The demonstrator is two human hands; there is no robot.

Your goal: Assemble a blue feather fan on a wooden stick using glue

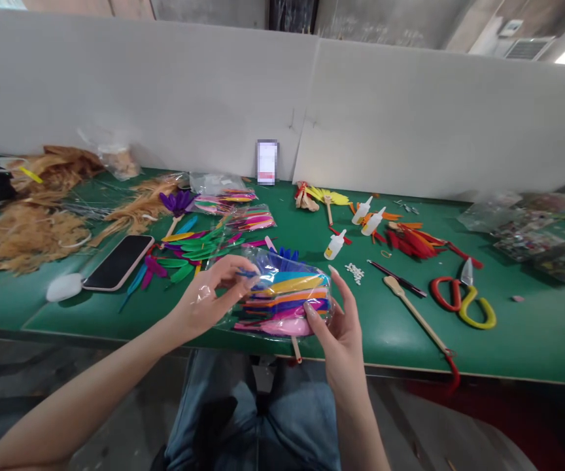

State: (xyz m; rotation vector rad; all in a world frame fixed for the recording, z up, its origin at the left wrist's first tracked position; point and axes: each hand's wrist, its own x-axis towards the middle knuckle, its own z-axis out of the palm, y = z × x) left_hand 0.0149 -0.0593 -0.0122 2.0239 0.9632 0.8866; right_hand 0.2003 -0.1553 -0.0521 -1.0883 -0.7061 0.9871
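Pinching left grip (220, 288): is holding bag (287, 297) by upper left, frame centre
Right grip (342, 320): is clasping right end
Bag: likely handling light, slippery; edges probably suiting best

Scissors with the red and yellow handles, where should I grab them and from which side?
Probably by the red loop and yellow loop, coming from the near edge of the green table: both loops lie toward you, while the metal blades point away. Your right hand looks nearest, but it's holding the clear feather bag, so free it first.
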